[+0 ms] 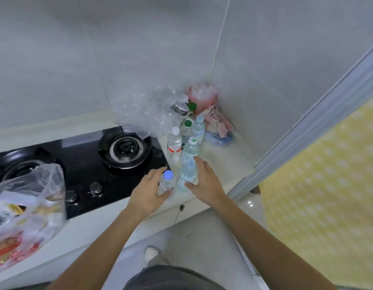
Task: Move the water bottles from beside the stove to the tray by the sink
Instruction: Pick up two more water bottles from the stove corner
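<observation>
Water bottles (182, 147) stand clustered upright on the pale countertop (221, 162), just right of the black gas stove (87, 164), in a corner of grey tiled walls. The left hand (149, 190) curls around a small blue-capped bottle (166, 182) at the counter's front edge. The right hand (204, 178), fingers spread fairly wide, touches a larger clear bottle (189, 160) just beyond the small one. Farther past both hands lie crumpled clear plastic (148, 109) and a pink container (202, 97). Left of the left hand, a plastic bag (28, 212) of packets sits on the stove.
</observation>
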{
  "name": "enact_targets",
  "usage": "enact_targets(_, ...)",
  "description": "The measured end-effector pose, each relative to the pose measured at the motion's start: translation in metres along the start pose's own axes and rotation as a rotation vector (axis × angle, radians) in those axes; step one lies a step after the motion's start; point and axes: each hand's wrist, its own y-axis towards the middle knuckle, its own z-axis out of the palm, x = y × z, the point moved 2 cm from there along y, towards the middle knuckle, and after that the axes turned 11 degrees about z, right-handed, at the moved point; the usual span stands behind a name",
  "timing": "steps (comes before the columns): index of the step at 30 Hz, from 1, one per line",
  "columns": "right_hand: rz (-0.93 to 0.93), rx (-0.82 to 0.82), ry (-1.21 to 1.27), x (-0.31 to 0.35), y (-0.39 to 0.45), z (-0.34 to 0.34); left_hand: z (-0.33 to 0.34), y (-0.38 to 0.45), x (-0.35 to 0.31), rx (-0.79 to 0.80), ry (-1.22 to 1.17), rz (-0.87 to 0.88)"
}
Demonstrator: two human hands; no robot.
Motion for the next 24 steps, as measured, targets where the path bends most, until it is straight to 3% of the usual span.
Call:
enact_targets(4,-0.026,0.158,-0.006,-0.008,0.044,0.013,0.022,0.025,0.014,0.081,-0.089,-0.048)
enact_targets(7,-0.036,0.168,0.029,-0.013,0.062,0.024,0.034,0.034,0.020,0.082,-0.162,-0.127)
enact_targets(14,-0.179,0.234,0.071,-0.030,0.092,0.039,0.048,0.034,0.025,-0.046,-0.255,-0.312)
enact_targets(17,-0.253,0.315,0.090,-0.027,0.101,0.034,0.039,0.024,0.018,-0.153,-0.287,-0.408)
enact_targets(24,-0.452,0.535,0.283,0.041,0.113,0.007,0.004,-0.041,-0.017,-0.617,-0.382,-0.622)
